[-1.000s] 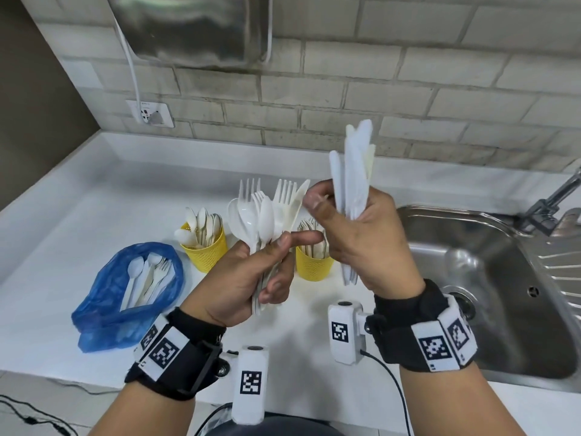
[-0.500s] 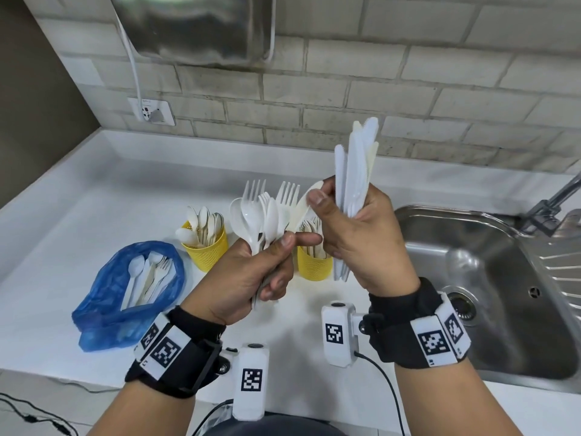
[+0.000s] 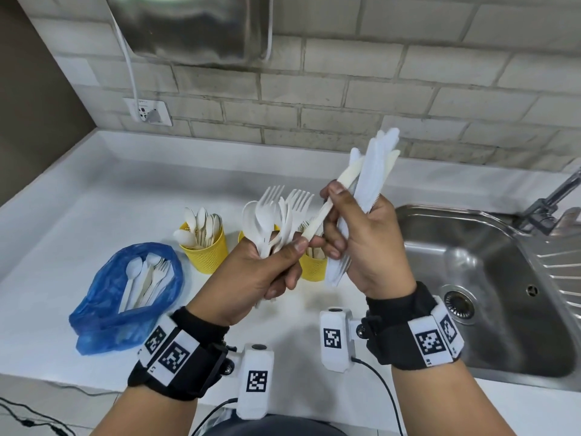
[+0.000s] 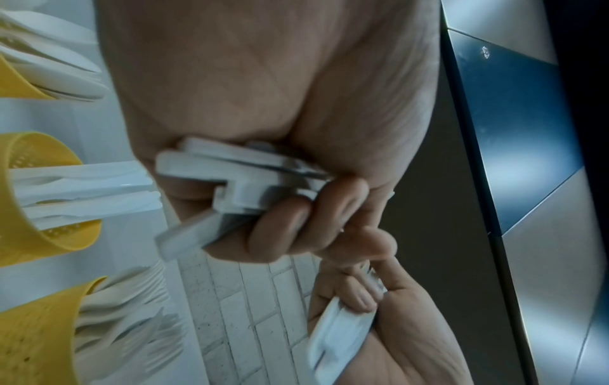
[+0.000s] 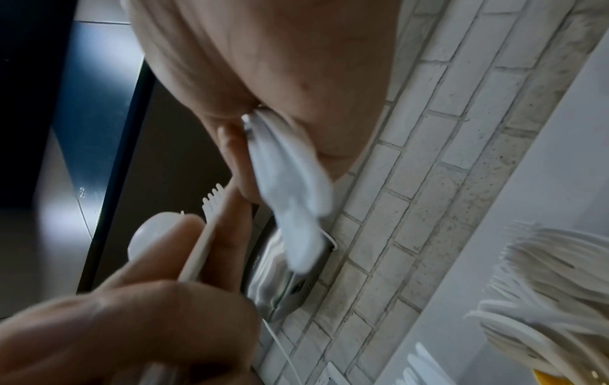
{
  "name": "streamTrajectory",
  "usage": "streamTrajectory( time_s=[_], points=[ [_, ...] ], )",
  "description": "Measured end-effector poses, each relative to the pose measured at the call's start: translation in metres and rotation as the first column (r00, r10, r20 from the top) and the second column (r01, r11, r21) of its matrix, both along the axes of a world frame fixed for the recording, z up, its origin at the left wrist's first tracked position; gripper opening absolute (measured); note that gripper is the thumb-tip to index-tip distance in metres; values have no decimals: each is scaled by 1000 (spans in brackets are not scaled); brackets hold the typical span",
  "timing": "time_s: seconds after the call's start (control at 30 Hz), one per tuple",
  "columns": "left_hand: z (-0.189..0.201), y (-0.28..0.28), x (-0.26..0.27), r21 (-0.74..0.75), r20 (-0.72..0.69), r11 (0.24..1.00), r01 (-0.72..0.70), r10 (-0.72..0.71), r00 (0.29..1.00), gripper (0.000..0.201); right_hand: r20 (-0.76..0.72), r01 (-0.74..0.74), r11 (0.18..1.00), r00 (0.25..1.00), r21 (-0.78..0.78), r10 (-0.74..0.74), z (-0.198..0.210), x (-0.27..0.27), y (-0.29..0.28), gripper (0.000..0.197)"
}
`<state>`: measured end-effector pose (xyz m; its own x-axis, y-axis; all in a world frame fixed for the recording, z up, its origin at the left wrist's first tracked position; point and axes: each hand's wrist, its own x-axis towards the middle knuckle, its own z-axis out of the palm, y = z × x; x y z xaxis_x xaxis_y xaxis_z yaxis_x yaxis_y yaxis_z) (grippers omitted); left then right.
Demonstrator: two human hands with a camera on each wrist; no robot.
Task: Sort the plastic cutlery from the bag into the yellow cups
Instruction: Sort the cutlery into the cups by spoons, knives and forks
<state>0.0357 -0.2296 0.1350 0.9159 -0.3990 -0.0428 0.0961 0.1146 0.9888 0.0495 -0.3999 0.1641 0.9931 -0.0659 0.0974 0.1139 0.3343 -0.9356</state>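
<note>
My left hand [image 3: 261, 272] grips a bunch of white forks and spoons [image 3: 276, 215] upright above the counter; their handle ends [image 4: 237, 182] show in its fist. My right hand [image 3: 361, 243] holds a bundle of white knives [image 3: 377, 171], tilted right. Its thumb and finger also pinch a cream knife [image 3: 330, 199] that slants down to my left thumb. One yellow cup [image 3: 207, 253] holds spoons, and another [image 3: 312, 267], partly hidden behind my hands, holds forks. A third cup [image 4: 49, 234] holds knives. The blue bag [image 3: 103, 309] lies at the left with spoons and forks inside.
A steel sink [image 3: 471, 278] with a tap [image 3: 553, 196] lies right of my hands. The brick wall behind carries a socket [image 3: 147, 113] and a metal dispenser [image 3: 195, 26]. Cables hang below the white counter's [image 3: 94, 190] front edge.
My right hand has tilted its knife bundle to the right and drawn the cream knife partly out of the left hand's bunch. The left hand has stayed about where it was.
</note>
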Motion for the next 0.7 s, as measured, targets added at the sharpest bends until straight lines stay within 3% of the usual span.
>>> streamTrajectory(
  time_s=[0.2, 0.37, 0.53, 0.7],
  points=[
    [-7, 2, 3, -26, -107, 997, -78, 75, 991, 31, -22, 180, 952, 983, 247, -180, -5, 12, -10, 29],
    [-14, -2, 6, -133, -376, 972, -196, 134, 917, 29, 89, 229, 930, 960, 289, -264, 0, 10, -10, 26],
    [-20, -11, 4, -198, -523, 964, -180, 52, 851, 30, 267, 143, 975, 946, 171, -186, 3, 1, 10, 21],
    [-22, -12, 5, -259, -584, 950, -177, -8, 812, 32, 268, 90, 973, 963, -211, -31, -24, -7, 29, 23]
  ],
)
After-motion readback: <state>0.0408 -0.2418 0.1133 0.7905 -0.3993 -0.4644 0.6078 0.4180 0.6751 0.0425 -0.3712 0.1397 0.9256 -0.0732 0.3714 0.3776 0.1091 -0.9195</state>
